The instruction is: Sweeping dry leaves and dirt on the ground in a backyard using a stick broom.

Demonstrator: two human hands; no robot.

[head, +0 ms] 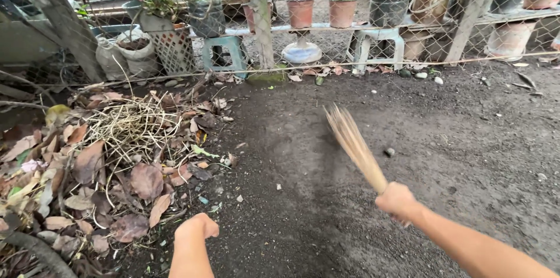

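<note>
**Stick Broom Held Over Bare Soil Beside Leaf Pile**

The stick broom [354, 147] occupies the centre right of the frame. It is a bundle of thin, straw-coloured sticks, blurred, slanting from the grip at its lower end up and to the left, with its free tips spread over the dark soil [443, 138]. Whether the tips touch the soil cannot be determined.

The right hand [398, 201] is clenched around the lower end of the broom, at the lower right of the frame, with the bare forearm running off the bottom right corner.

The left hand [197, 228] sits at the lower centre left, curled into a loose fist. It grasps nothing visible and hangs just beside the edge of the leaf pile.

The leaf pile [99, 173] fills the left of the frame: brown dry leaves with a tangle of pale dry twigs [131, 126] on top. A small stone [389, 152] lies on the soil just to the right of the broom.

A wire mesh fence [408, 27] runs across the top of the frame. Behind it, terracotta pots [321, 12] with small plants stand on a low shelf, with a white slatted basket [173, 49] at the upper left and plastic stools [376, 47] below the shelf.
</note>
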